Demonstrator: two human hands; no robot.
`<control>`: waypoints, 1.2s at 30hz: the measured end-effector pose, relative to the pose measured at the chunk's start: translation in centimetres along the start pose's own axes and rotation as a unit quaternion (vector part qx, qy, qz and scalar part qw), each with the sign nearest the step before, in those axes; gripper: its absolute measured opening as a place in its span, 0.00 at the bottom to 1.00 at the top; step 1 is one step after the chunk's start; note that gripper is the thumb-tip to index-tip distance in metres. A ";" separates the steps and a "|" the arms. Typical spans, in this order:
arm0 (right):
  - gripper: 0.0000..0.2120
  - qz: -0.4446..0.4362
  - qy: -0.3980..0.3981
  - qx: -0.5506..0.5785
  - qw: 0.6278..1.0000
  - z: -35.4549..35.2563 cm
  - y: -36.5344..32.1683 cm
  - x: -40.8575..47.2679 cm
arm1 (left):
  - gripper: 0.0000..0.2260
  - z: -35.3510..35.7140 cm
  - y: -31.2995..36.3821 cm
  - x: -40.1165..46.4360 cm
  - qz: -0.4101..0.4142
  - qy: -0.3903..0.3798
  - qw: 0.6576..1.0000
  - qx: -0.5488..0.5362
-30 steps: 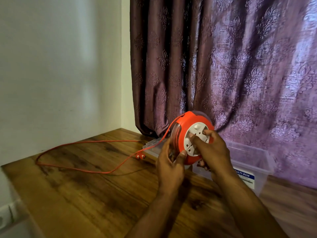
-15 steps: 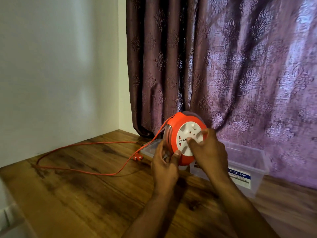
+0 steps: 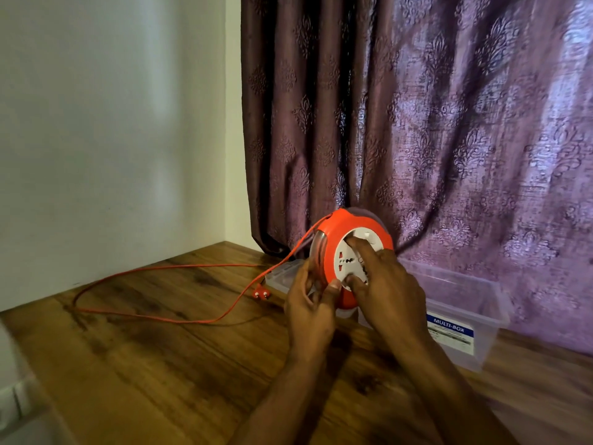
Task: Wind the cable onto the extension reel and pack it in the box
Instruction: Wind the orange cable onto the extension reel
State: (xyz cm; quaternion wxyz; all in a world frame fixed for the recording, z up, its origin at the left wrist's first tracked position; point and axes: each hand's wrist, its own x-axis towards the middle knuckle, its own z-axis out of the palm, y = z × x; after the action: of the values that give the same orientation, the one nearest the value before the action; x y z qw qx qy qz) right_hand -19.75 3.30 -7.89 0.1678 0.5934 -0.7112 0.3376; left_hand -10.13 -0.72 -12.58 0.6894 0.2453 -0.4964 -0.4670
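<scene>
I hold an orange extension reel (image 3: pixel 340 229) with a white socket face upright above the wooden table. My left hand (image 3: pixel 309 311) grips its lower left rim, thumb on the front edge. My right hand (image 3: pixel 386 285) is pressed on the white face, fingers spread over the sockets. The orange cable (image 3: pixel 179 320) runs from the reel's top left down in a wide loop across the table and ends in a two-pin plug (image 3: pixel 260 293). The clear plastic box (image 3: pixel 481 319) with a blue "MULTI-BOX" label stands open behind my right hand.
A clear lid (image 3: pixel 282 277) lies flat behind the reel near the curtain. A purple patterned curtain (image 3: pixel 417 123) hangs at the back and a white wall (image 3: pixel 112 123) borders the table (image 3: pixel 160 364) on the left. A white socket plate (image 3: pixel 12 403) shows at lower left.
My right hand has turned on the reel's white face, so the sockets have rotated. The cable loop on the table has drawn in slightly toward the reel. My left hand keeps its grip.
</scene>
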 end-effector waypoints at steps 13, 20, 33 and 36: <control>0.28 0.259 0.012 0.385 0.886 -0.3 0.3 0.8 | 0.22 0.1 0.0 -0.2 0.022 -0.015 0.999 0.032; 0.17 0.300 -0.021 0.511 0.805 -0.3 0.5 1.0 | 0.22 0.2 0.4 -0.7 0.038 -0.035 0.998 0.041; 0.27 0.005 0.012 0.018 1.000 -0.3 -1.0 -0.1 | 0.20 -0.2 0.1 0.2 0.021 0.014 1.000 0.013; 0.30 -0.006 -0.012 -0.030 0.999 -0.2 -0.9 -0.1 | 0.20 -0.2 0.2 0.3 0.020 0.005 1.000 0.012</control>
State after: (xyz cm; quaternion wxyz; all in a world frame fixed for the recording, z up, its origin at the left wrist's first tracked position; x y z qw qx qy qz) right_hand -18.89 3.43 -7.55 0.1788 0.5966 -0.7191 0.3080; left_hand -9.84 -0.89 -12.39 0.6979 0.2464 -0.5034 -0.4459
